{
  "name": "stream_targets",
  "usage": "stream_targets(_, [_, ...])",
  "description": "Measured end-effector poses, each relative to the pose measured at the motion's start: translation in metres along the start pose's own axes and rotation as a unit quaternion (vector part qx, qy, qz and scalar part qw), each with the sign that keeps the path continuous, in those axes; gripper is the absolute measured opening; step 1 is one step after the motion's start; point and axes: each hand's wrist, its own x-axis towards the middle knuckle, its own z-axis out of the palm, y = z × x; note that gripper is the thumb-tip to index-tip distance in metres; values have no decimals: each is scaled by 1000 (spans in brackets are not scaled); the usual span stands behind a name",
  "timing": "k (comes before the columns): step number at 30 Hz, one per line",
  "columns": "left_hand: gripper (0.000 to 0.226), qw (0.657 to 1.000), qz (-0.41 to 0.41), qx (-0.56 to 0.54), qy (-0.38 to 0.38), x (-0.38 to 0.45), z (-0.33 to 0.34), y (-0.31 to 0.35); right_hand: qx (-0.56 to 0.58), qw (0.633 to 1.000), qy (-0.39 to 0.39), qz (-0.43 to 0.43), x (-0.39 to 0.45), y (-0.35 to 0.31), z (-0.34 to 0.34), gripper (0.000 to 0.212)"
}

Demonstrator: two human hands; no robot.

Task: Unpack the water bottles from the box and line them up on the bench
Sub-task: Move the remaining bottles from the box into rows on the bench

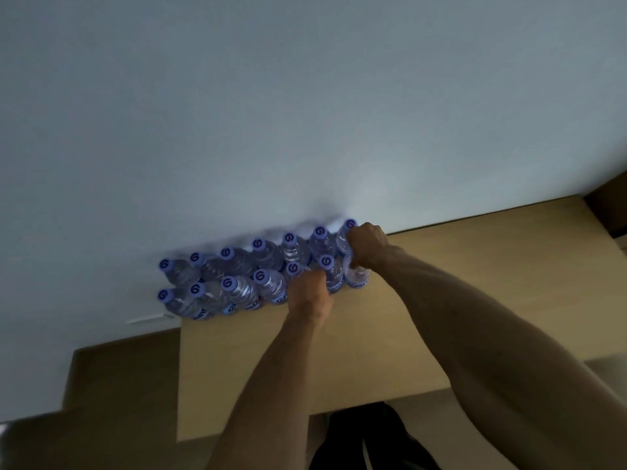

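Both grips curl round bottles: right hand (367, 247) on end bottle (356, 274), left hand (310, 288) on its neighbour (334, 276).

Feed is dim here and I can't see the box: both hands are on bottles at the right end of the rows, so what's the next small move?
Probably let go and pull both hands back. The right hand grips the end bottles, the left hand holds a front-row bottle; all stand upright on the bench beside two rows.

Water bottles (258, 273) upright in two rows on bench (441, 300), back row against wall (271, 113); left hand (310, 288) front row, right hand (366, 247) at right end
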Motion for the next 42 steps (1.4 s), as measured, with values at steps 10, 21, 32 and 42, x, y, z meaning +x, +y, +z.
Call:
stream_targets(10, [23, 1000, -13, -15, 17, -3, 16, 0, 419, 873, -23, 249, 6, 17, 14, 45])
stream_targets(21, [18, 997, -48, -24, -63, -2, 62, -13, 725, 625, -120, 264, 32, 9, 53, 78])
stream_targets(32, [19, 994, -78, -16, -70, 6, 57, -12, 738, 610, -144, 249, 34, 15, 55, 65])
stream_targets(42, [31, 970, -151, -105, -157, 29, 70, 29, 773, 593, -109, 199, 36, 35, 80, 64])
